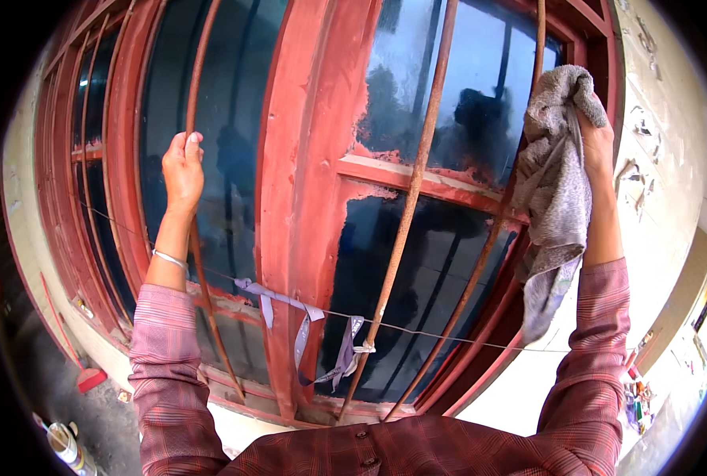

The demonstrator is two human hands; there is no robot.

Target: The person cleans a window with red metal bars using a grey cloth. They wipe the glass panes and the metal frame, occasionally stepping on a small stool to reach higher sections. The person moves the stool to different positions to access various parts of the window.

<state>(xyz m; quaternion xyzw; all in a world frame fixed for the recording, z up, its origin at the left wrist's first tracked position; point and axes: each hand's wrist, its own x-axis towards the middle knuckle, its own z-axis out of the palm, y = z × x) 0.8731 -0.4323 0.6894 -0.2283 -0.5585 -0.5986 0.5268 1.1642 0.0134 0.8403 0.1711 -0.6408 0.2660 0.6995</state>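
My left hand (183, 173) is closed around a rusty vertical window bar (201, 59) at the left. At the upper right, my right hand (596, 143) grips a grey cloth (556, 182), which looks like a towel. The cloth drapes over the rightmost bar (484, 270) and hangs down beside the frame; it hides part of my fingers. Behind the bars is a window with a red wooden frame (294, 198), its paint smeared onto the glass edges. Dark glass panes (425, 278) reflect a silhouette and the sky.
A thin wire (441, 336) crosses in front of the bars, with a pale purple ribbon (345, 349) tied to it. Another rusty bar (411, 198) stands midway. Low at the left are a red broom or dustpan (92, 379) and a bucket (64, 443). A pale wall (663, 159) flanks the window.
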